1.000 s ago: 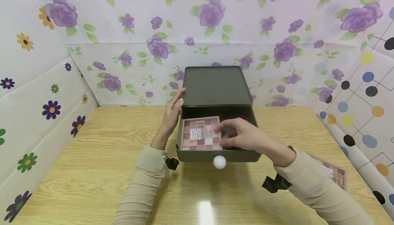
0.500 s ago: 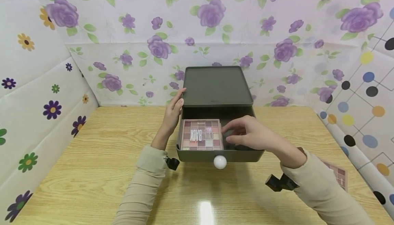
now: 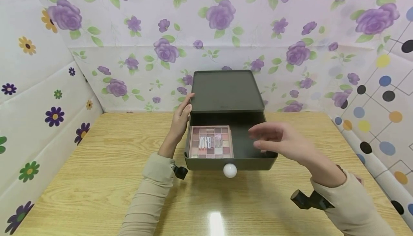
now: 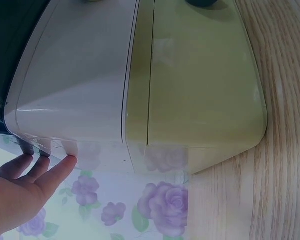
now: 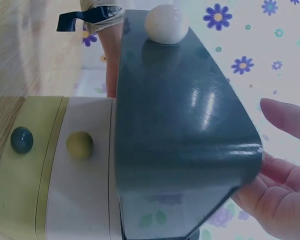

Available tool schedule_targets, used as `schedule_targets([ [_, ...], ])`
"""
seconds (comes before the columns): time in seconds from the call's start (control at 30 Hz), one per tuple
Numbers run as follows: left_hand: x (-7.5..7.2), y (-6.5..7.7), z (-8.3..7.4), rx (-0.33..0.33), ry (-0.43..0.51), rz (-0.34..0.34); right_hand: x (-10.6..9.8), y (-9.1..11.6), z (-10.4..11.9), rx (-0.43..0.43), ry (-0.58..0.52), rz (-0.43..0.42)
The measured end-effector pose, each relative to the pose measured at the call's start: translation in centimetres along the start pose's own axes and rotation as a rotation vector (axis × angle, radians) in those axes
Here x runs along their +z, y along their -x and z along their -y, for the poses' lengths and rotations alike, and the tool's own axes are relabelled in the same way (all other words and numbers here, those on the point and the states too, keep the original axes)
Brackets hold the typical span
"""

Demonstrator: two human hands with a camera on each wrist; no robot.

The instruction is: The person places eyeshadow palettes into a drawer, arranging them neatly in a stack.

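A dark green drawer with a round white knob is pulled out of the top of a small drawer cabinet. Inside, along the drawer's left side, lies an eyeshadow palette, lid up, its lettering upside down in the head view. My left hand rests against the cabinet's left side; in the left wrist view its straight fingertips touch the side wall. Over the right part of the drawer is my right hand, fingers loosely bent and nothing held.
Below the green drawer, the cabinet has a white drawer and a yellow-green drawer, both closed. Another pinkish item lies on the wooden table at the right, mostly hidden by my right sleeve. Flowered sheets stand behind and beside.
My right hand has let go of the eyeshadow palette and moved right, away from it. The palette has settled flat in the drawer. My left hand has stayed in place.
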State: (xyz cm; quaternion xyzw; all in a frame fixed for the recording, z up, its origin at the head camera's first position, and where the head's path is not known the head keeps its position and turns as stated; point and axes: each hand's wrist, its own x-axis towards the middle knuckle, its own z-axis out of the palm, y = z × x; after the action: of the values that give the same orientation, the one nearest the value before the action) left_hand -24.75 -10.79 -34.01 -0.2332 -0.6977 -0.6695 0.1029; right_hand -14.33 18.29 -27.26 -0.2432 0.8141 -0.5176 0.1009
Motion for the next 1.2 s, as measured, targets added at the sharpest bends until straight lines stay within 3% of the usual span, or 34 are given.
schedule_targets([
  [0.2,0.2,0.3,-0.7,-0.01,-0.016,-0.002,-0.9,1.4,-0.4,-0.017,-0.028,-0.051],
  [0.37,0.2,0.4,-0.7,-0.006,-0.011,0.0,-1.7,2.5,-1.2,-0.094,-0.025,-0.066],
  [0.67,0.3,0.3,-0.7,-0.007,-0.026,-0.005,-3.0,4.3,-3.4,-0.243,-0.057,-0.008],
  [1.1,0.3,0.3,-0.8,-0.003,-0.024,-0.014,-4.5,6.8,-7.2,-0.224,-0.177,-0.002],
  [1.2,0.2,0.2,-0.7,-0.002,-0.021,-0.013,-4.8,7.3,-8.2,-0.236,-0.159,-0.008],
])
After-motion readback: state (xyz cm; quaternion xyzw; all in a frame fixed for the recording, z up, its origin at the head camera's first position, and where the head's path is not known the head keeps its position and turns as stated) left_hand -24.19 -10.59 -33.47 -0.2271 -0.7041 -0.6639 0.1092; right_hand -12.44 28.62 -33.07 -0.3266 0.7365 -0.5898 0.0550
